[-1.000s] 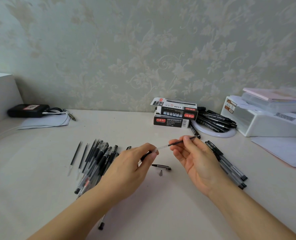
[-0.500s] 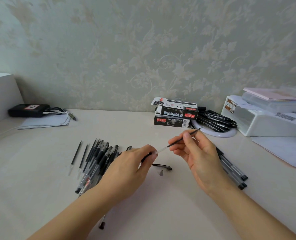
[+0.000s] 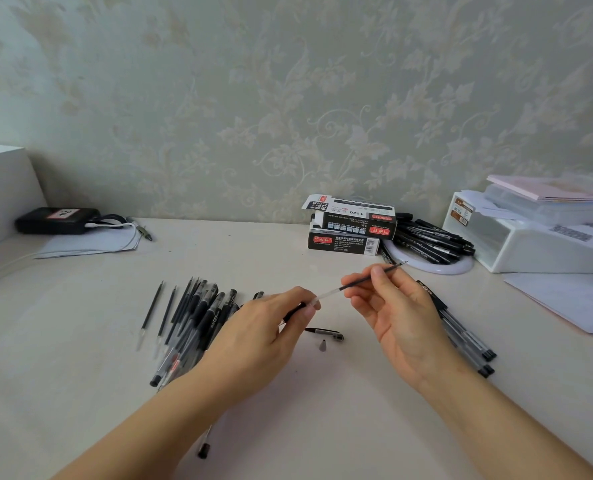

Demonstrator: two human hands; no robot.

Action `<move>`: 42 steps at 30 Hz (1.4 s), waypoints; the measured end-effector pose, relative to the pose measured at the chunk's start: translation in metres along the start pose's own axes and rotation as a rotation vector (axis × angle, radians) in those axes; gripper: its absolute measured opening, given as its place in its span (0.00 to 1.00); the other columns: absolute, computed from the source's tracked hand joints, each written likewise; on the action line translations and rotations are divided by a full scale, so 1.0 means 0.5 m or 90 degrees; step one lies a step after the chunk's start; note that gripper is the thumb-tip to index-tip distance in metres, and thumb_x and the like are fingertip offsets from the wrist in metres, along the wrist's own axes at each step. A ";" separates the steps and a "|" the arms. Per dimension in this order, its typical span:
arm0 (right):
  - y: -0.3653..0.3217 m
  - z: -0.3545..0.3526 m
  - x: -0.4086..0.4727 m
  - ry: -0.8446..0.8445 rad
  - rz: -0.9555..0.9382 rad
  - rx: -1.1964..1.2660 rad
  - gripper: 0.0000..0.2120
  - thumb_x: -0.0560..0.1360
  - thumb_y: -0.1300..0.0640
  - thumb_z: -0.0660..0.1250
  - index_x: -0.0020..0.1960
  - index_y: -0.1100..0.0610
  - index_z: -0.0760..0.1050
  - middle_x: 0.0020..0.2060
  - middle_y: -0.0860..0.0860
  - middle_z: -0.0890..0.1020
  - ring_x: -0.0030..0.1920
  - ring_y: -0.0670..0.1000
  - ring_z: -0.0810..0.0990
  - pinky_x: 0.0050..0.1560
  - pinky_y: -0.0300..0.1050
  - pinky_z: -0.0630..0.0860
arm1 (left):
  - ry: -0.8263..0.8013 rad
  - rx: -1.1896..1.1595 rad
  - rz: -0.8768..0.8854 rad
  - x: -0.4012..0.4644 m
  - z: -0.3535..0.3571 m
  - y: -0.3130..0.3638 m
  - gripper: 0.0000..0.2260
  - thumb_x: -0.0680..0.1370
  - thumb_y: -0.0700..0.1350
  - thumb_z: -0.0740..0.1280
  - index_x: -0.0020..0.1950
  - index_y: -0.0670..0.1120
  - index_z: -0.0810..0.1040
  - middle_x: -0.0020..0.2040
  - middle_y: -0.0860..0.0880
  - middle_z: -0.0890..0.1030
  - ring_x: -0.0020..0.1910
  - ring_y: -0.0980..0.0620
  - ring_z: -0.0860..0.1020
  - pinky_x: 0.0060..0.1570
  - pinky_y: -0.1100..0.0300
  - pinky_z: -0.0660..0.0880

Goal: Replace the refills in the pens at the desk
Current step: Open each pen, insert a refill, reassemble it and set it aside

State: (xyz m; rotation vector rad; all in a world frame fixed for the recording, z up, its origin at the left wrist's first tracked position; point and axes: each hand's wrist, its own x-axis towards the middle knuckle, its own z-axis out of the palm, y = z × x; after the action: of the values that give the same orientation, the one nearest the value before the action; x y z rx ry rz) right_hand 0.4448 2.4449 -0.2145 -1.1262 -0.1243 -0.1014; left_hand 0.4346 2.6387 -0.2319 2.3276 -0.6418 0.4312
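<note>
My left hand (image 3: 264, 336) grips a pen barrel (image 3: 293, 311) above the desk; most of the barrel is hidden under the fingers and runs down to an end (image 3: 203, 450) by my forearm. My right hand (image 3: 390, 313) pinches a thin black refill (image 3: 364, 280) whose clear lower end meets the barrel's mouth and whose tip points up and right. A black pen cap (image 3: 324, 332) and a small grey tip cone (image 3: 322, 345) lie on the desk between my hands. Loose refills (image 3: 153, 308) and a heap of pens (image 3: 201, 317) lie to the left.
Several pens (image 3: 461, 334) lie right of my right hand. Two stacked refill boxes (image 3: 348, 225) stand at the back, beside a white dish (image 3: 433, 266) piled with black pens. A white storage box (image 3: 530, 244) and papers (image 3: 565, 299) sit far right. A black device (image 3: 57, 220) with cable sits far left.
My right hand has lifted the refill's tip higher and drawn it a little further out to the right. My left hand has stayed in place on the barrel.
</note>
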 end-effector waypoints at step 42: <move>0.038 -0.001 -0.005 -0.171 -0.086 -0.388 0.09 0.74 0.63 0.72 0.45 0.49 0.83 0.40 0.49 0.86 0.41 0.45 0.83 0.42 0.34 0.77 | -0.016 0.064 0.037 -0.004 0.004 -0.005 0.07 0.81 0.56 0.57 0.56 0.60 0.73 0.42 0.59 0.77 0.42 0.59 0.74 0.36 0.59 0.72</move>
State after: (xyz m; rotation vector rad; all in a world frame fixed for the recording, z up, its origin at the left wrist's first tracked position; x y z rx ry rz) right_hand 0.4451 2.4527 -0.2323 -1.7377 -0.4305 -0.1108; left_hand 0.4349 2.6397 -0.2355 2.4181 -0.7158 0.4703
